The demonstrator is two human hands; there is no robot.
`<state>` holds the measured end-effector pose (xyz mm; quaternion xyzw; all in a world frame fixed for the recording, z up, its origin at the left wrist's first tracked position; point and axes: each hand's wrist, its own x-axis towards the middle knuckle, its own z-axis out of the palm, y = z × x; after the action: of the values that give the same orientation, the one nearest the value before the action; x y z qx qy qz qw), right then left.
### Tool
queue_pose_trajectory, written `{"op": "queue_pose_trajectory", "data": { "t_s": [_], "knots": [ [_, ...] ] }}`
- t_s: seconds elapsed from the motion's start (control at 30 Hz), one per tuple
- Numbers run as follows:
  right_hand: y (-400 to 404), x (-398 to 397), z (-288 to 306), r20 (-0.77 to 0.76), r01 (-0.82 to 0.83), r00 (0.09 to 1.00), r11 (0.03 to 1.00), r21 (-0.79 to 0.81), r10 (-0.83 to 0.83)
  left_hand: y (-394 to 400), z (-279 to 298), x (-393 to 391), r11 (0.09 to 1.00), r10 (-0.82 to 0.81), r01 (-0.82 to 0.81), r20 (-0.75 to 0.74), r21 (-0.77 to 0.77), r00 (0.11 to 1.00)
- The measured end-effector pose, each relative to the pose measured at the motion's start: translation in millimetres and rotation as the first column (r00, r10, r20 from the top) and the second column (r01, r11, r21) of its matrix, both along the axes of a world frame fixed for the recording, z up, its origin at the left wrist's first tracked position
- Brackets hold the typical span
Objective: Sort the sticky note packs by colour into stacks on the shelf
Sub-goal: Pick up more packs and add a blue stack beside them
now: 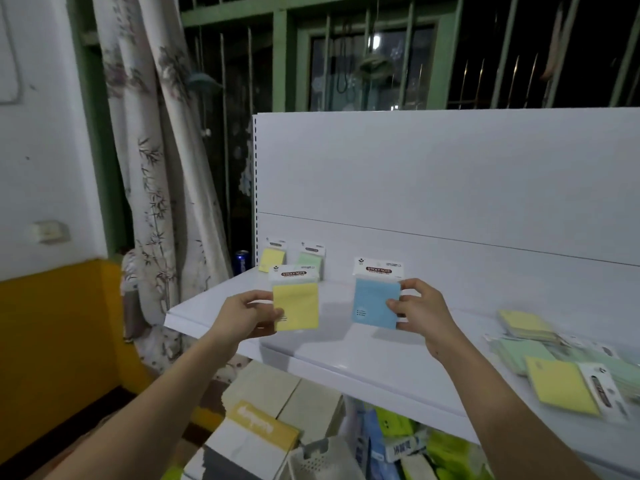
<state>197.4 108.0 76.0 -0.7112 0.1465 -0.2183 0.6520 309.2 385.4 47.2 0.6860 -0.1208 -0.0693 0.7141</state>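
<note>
While left hand (pixel 242 315) pinches yellow pack (pixel 297 306), right hand (pixel 424 308) pinches blue pack (pixel 376 301)

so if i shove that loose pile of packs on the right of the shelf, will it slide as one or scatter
Probably scatter. The loose pile lies fanned out with packs overlapping at different angles, so a push would likely shift the top ones first. Their wrappers look glossy and the shelf is smooth, so they may slide easily. The yellow pack on top, sitting nearest the front, could slip towards the edge.
</note>
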Motion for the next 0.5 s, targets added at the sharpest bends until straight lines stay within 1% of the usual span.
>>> {"op": "queue_pose_trajectory", "data": {
  "t_s": [0.13, 0.3, 0.5],
  "knots": [
    [20, 27, -2, -0.027, 0.015, 1.0, 1.0, 0.009, -0.015, 16, -4, 33, 1.0, -0.022, 0.022, 0.001, 0.011, 1.0],
    [13, 68, -6, -0.017, 0.015, 1.0, 1.0, 0.02, -0.015, 5, -15, 77, 0.997, -0.078, 0.078, -0.003, 0.025, 0.997],
    [-12, 156, -17, -0.007, 0.043, 0.999, 0.998, 0.053, -0.043, -22, -25, 156, 0.992, -0.12, 0.122, -0.038, 0.035, 0.992]
  ]
}}
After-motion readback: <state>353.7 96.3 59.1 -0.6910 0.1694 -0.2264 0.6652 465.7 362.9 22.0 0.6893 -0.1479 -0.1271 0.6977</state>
